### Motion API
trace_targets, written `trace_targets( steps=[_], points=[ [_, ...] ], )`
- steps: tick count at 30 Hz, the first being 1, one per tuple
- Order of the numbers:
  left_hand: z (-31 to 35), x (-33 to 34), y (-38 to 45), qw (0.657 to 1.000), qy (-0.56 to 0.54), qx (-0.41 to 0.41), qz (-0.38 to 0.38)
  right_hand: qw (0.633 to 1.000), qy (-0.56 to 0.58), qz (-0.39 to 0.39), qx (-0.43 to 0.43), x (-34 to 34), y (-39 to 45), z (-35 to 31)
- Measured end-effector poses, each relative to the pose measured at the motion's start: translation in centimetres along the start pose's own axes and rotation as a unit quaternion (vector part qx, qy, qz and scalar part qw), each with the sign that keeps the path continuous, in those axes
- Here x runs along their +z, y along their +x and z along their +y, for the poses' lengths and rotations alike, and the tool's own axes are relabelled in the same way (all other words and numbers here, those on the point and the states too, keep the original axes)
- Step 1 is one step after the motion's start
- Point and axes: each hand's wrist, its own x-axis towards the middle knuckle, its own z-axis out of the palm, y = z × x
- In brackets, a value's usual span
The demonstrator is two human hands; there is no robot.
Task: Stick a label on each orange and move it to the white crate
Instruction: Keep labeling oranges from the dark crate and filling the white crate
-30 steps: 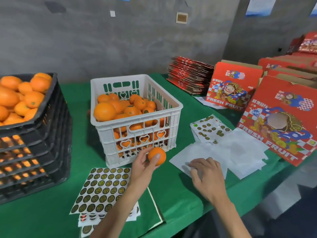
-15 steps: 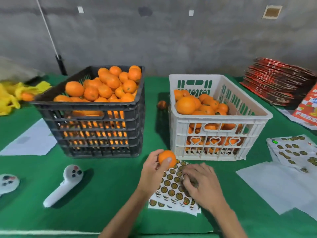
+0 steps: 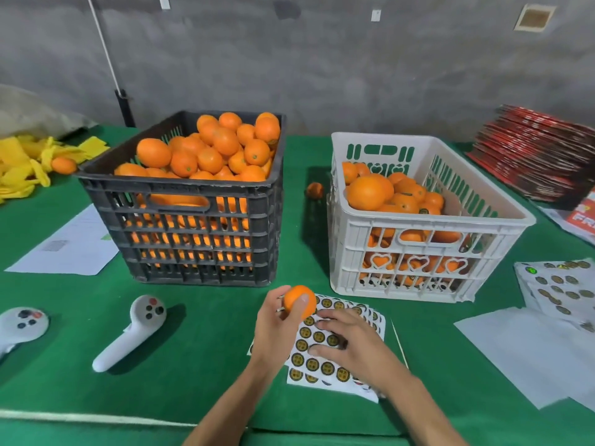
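My left hand (image 3: 279,326) grips a small orange (image 3: 297,300) just above the near table edge, in front of the two crates. My right hand (image 3: 349,344) rests on a sheet of round gold labels (image 3: 317,350) lying flat on the green cloth, its fingers curled down onto the labels. Whether a label is pinched is hidden. The white crate (image 3: 418,278) stands at the right, partly filled with oranges. The black crate (image 3: 180,201) at the left is heaped with oranges.
Two white controllers (image 3: 128,336) (image 3: 19,326) lie at the near left. A loose orange (image 3: 315,190) sits between the crates. More label sheets (image 3: 560,288) and white backing paper (image 3: 521,352) lie at the right, red flattened boxes (image 3: 537,156) behind them, yellow netting (image 3: 22,162) far left.
The view swung left, bringing the black crate and controllers into sight. My right hand moved from the white paper onto the label sheet. My left hand kept hold of the orange.
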Motion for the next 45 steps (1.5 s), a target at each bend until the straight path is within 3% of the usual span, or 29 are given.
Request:
trace_targets(
  steps=[4, 12, 19, 26, 42, 45],
  points=[
    [-0.9, 0.0, 0.0, 0.997, -0.064, -0.034, 0.002, 1.000, 0.004, -0.010, -0.018, -0.2, 0.3, 0.3],
    [-1.4, -0.5, -0.2, 0.996, -0.076, -0.049, -0.002, 1.000, 0.012, 0.005, -0.008, -0.5, 0.8, 1.1],
    [-2.0, -0.6, 0.1, 0.995, -0.085, -0.046, 0.005, 0.999, -0.024, -0.045, -0.014, -0.3, 0.9, 2.6],
    [-2.2, -0.4, 0.0, 0.996, -0.079, -0.026, 0.018, 0.999, 0.001, -0.021, -0.038, -0.2, 1.5, 2.7],
    [-2.4, -0.7, 0.0, 0.997, -0.074, -0.019, 0.023, 0.992, 0.124, 0.022, 0.010, -1.0, 0.9, 3.6],
    [-2.3, -0.9, -0.2, 0.999, -0.035, -0.005, 0.021, 0.995, 0.094, 0.022, 0.022, -1.2, 0.4, 4.3]
  ],
)
